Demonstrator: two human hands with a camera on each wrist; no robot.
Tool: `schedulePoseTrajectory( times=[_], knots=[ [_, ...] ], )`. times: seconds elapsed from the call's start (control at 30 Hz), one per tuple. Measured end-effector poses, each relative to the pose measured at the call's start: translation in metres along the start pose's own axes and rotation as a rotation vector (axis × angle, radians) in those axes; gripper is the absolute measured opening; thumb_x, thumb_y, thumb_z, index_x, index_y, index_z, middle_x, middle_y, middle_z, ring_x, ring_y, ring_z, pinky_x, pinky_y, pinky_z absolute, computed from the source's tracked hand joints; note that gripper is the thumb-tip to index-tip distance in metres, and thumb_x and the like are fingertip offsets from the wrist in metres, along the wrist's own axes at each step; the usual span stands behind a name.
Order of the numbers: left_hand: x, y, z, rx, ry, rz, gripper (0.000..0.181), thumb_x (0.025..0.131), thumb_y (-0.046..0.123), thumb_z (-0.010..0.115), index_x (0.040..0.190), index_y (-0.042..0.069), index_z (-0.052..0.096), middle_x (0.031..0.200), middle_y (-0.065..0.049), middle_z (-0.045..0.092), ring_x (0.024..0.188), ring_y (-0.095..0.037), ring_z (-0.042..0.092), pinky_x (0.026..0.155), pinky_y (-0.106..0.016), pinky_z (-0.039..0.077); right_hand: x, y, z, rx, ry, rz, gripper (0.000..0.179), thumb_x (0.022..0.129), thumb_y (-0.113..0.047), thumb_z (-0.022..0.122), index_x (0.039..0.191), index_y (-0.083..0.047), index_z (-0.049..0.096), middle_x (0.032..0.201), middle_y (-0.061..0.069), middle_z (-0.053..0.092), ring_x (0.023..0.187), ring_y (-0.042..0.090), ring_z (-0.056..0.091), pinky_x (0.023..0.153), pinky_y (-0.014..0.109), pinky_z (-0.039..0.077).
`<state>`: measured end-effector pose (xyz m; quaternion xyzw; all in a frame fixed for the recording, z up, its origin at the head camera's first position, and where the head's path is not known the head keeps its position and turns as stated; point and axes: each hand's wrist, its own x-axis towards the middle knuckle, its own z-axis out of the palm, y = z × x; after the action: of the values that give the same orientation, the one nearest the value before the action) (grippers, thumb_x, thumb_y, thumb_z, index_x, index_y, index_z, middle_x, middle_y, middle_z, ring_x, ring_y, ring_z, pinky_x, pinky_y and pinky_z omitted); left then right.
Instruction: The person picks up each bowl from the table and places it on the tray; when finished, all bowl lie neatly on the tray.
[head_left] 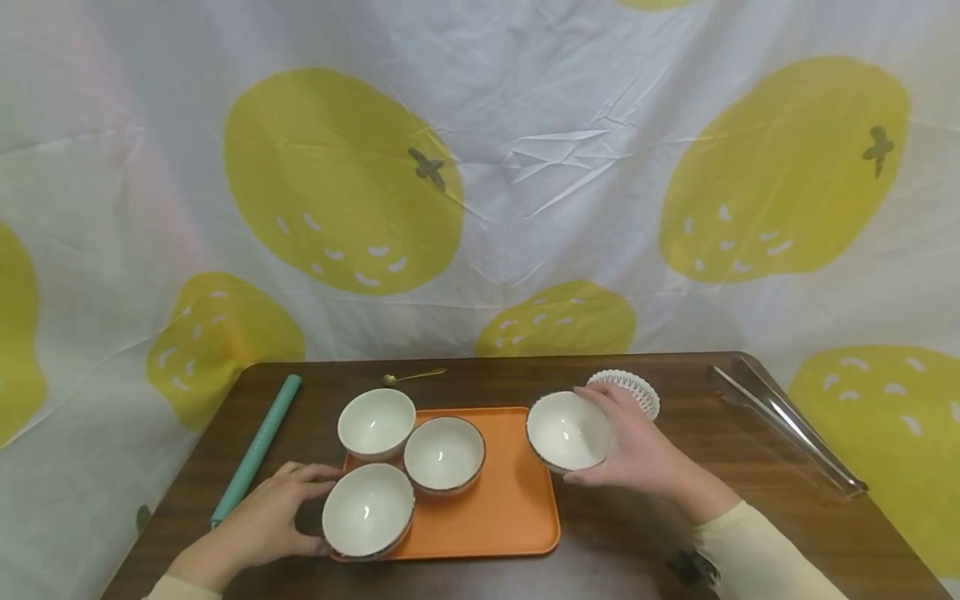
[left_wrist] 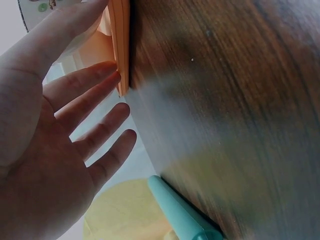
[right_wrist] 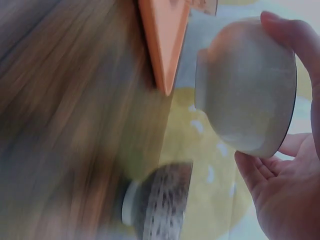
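My right hand (head_left: pixel 637 442) grips a white bowl (head_left: pixel 567 433) with a dark rim by its right side, thumb and fingers on opposite sides of the rim. In the right wrist view this bowl (right_wrist: pixel 245 87) is held off the table. My left hand (head_left: pixel 273 517) is at the left edge of the orange tray (head_left: pixel 502 525), beside the front-left bowl (head_left: pixel 367 510). In the left wrist view its fingers (left_wrist: pixel 102 125) are spread and fairly straight, two of them at the tray's edge. Another bowl (head_left: pixel 445 454) sits on the tray, and a third bowl (head_left: pixel 377 423) stands at its back-left corner.
A patterned bowl (head_left: pixel 633 390) stands behind my right hand. Metal tongs (head_left: pixel 795 429) lie at the right. A teal rod (head_left: pixel 257 450) lies along the left side, and a small gold spoon (head_left: pixel 412 377) at the back. A fruit-print cloth (head_left: pixel 525 167) hangs behind the brown table (head_left: pixel 720 417).
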<state>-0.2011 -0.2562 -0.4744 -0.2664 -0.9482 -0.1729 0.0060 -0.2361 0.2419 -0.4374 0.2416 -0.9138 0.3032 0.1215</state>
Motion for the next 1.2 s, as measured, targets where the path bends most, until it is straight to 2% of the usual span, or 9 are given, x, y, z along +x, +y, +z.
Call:
schedulePoseTrajectory(
  times=[0.27,0.5,0.63,0.9,1.07,1.2],
  knots=[
    [-0.002,0.001,-0.001,-0.004,-0.009,-0.008,0.071,0.062,0.046,0.094,0.124,0.015,0.076,0.134,-0.004,0.066,0.118,-0.030,0.057,0.092,-0.059,0.051,0.030,-0.006,0.035,0.042,-0.029,0.059,0.110,0.057,-0.045,0.099,0.147,-0.001,0.053,0.139,0.016,0.052,0.125,0.034,0.052,0.098,0.053,0.050],
    [-0.001,0.002,-0.003,0.020,0.015,0.012,0.071,0.061,0.045,0.094,0.123,0.016,0.076,0.133,-0.002,0.067,0.116,-0.028,0.058,0.091,-0.055,0.051,0.040,-0.004,0.055,0.019,-0.026,0.096,0.109,0.056,-0.045,0.097,0.145,0.002,0.054,0.137,0.018,0.053,0.127,0.037,0.051,0.099,0.055,0.050],
    [0.000,0.001,-0.002,0.015,0.013,0.014,0.071,0.061,0.043,0.095,0.124,0.015,0.076,0.133,-0.003,0.067,0.117,-0.029,0.058,0.093,-0.056,0.051,0.044,-0.001,0.061,-0.002,-0.012,0.094,0.107,0.056,-0.041,0.097,0.143,0.005,0.055,0.135,0.021,0.054,0.126,0.040,0.051,0.100,0.056,0.050],
    [0.000,-0.001,0.003,0.005,0.003,0.016,0.071,0.062,0.045,0.094,0.124,0.016,0.076,0.134,-0.002,0.066,0.116,-0.029,0.058,0.091,-0.055,0.052,0.047,0.002,0.071,0.018,-0.039,0.111,0.109,0.056,-0.044,0.098,0.143,0.006,0.054,0.135,0.023,0.053,0.127,0.040,0.049,0.103,0.055,0.050],
    [0.000,0.000,0.000,0.005,-0.014,-0.002,0.073,0.061,0.048,0.094,0.124,0.016,0.076,0.134,-0.003,0.066,0.117,-0.030,0.057,0.092,-0.057,0.051,0.046,0.000,0.074,0.014,-0.052,0.106,0.114,0.058,-0.047,0.097,0.146,0.007,0.048,0.140,0.024,0.049,0.131,0.041,0.046,0.105,0.055,0.048],
    [0.000,0.001,0.000,-0.002,-0.014,0.000,0.072,0.062,0.047,0.094,0.124,0.016,0.076,0.134,-0.004,0.066,0.118,-0.031,0.057,0.092,-0.058,0.051,0.042,-0.002,0.072,-0.002,-0.078,0.089,0.125,0.062,-0.053,0.096,0.153,0.009,0.038,0.147,0.027,0.044,0.134,0.044,0.043,0.108,0.057,0.046]
  ],
)
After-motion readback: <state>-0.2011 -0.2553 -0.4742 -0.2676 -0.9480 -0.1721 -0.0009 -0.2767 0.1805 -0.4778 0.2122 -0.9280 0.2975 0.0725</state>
